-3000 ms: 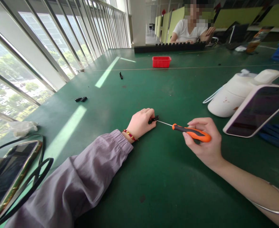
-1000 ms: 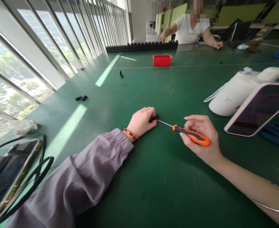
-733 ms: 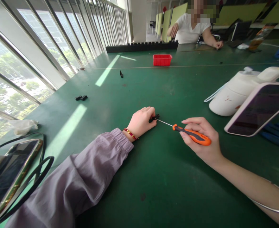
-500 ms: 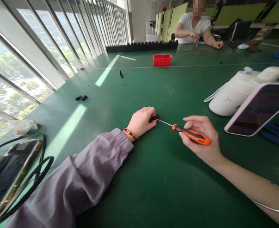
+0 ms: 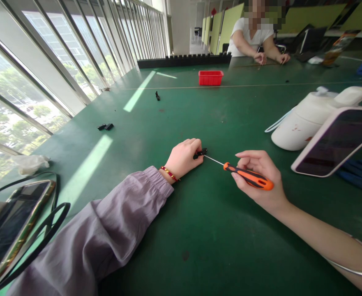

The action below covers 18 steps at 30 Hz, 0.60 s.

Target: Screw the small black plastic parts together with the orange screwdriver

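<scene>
A small black part (image 5: 201,153) is pinched in the fingers of my left hand (image 5: 185,155), close above the green table (image 5: 199,230). My right hand (image 5: 261,179) is closed around the orange and black handle of a screwdriver (image 5: 250,176). Its thin metal shaft points left, and the tip meets the black part; the exact contact is too small to make out. Further off on the table lie small black pieces (image 5: 106,127) to the left and another black piece (image 5: 157,96) beyond them.
A red bin (image 5: 210,78) and a long black slotted strip (image 5: 183,61) stand at the back. To the right are a white bottle (image 5: 304,117) and a propped phone (image 5: 335,142). Another phone (image 5: 17,222) with cables lies at the left. A person (image 5: 251,39) sits across the table.
The screwdriver's handle has rolled slightly in my right hand, whose fingers have shifted a little left. My left hand stays put. The person opposite has moved a hand lower, to the table.
</scene>
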{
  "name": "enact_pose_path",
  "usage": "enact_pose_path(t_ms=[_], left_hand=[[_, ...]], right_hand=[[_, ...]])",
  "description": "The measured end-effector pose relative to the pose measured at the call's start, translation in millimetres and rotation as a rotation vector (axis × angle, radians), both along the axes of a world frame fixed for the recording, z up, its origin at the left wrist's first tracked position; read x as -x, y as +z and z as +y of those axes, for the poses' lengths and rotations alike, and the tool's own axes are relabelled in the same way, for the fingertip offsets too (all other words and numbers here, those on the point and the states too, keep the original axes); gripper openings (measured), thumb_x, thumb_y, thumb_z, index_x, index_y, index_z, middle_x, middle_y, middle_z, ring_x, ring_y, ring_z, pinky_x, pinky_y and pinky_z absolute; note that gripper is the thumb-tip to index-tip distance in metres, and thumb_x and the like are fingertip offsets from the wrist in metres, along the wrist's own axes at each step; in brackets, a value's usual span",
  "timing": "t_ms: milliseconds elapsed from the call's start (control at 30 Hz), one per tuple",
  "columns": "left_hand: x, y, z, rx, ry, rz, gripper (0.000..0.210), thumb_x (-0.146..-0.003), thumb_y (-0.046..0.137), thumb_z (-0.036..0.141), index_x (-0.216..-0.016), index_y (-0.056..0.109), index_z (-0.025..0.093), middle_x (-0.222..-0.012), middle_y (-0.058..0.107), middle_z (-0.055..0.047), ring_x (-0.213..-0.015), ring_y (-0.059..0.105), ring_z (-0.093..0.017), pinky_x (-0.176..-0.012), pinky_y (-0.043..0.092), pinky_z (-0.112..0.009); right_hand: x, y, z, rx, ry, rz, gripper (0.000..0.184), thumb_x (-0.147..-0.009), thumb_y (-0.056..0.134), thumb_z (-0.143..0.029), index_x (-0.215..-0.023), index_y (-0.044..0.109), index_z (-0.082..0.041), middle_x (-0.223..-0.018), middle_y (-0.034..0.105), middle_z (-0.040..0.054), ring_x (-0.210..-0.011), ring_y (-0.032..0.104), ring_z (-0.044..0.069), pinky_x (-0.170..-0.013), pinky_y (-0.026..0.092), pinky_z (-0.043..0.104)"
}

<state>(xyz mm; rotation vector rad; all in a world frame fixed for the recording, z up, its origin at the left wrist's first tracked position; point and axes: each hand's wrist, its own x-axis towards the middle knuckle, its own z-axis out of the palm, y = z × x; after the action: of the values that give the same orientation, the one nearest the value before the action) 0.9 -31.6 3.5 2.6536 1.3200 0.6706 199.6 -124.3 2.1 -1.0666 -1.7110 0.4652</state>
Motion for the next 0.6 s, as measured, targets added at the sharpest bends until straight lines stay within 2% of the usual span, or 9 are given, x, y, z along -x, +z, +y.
enact_pose_path(t_ms=[100,167,367,467,600], left_hand=[[0.2,0.1,0.3,-0.004,-0.001,-0.003,0.008,-0.074,0.054,0.018,-0.074,0.047,0.019,-0.080,0.059,-0.001,-0.074,0.054,-0.015,-0.062,0.040,-0.026],[0.2,0.4,0.1,-0.004,0.001,-0.004,0.008,-0.074,0.054,0.018,-0.074,0.046,0.019,-0.080,0.059,-0.001,-0.074,0.054,-0.015,-0.062,0.039,-0.026],[-0.2,0.4,0.0,0.003,0.004,0.002,0.007,-0.075,0.054,0.019,-0.074,0.047,0.020,-0.080,0.060,-0.001,-0.074,0.054,-0.015,-0.062,0.039,-0.026],[-0.4,-0.2,0.3,0.000,0.004,-0.001,0.008,-0.075,0.054,0.018,-0.074,0.047,0.019,-0.080,0.059,-0.001,-0.074,0.054,-0.015,-0.062,0.039,-0.026],[-0.2,-0.4,0.0,-0.002,0.001,0.000,0.007,-0.075,0.054,0.018,-0.074,0.047,0.019,-0.079,0.059,0.000,-0.073,0.054,-0.015,-0.062,0.039,-0.026]], right_hand=[[-1.0,0.0,-0.5,0.037,0.007,-0.049,0.024,-0.078,0.063,-0.019,-0.099,0.053,-0.024,-0.062,0.054,-0.0052,-0.053,0.055,0.011,-0.050,0.045,0.024],[-0.9,0.7,-1.5,0.031,-0.014,-0.071,0.020,-0.078,0.064,-0.020,-0.095,0.054,-0.024,-0.061,0.057,-0.0044,-0.055,0.058,0.013,-0.050,0.045,0.024],[-0.2,2.1,-2.1,-0.066,-0.058,-0.010,0.031,-0.073,0.064,-0.012,-0.100,0.055,-0.025,-0.077,0.058,-0.0018,-0.065,0.061,0.012,-0.058,0.051,0.024],[-0.5,2.6,-1.2,-0.011,0.000,-0.004,0.032,-0.075,0.063,-0.013,-0.103,0.053,-0.024,-0.075,0.055,-0.0025,-0.062,0.059,0.011,-0.056,0.051,0.023],[-0.7,2.8,-1.9,0.047,0.012,-0.032,0.021,-0.079,0.063,-0.019,-0.097,0.054,-0.023,-0.064,0.055,-0.0045,-0.053,0.056,0.011,-0.049,0.045,0.022]])
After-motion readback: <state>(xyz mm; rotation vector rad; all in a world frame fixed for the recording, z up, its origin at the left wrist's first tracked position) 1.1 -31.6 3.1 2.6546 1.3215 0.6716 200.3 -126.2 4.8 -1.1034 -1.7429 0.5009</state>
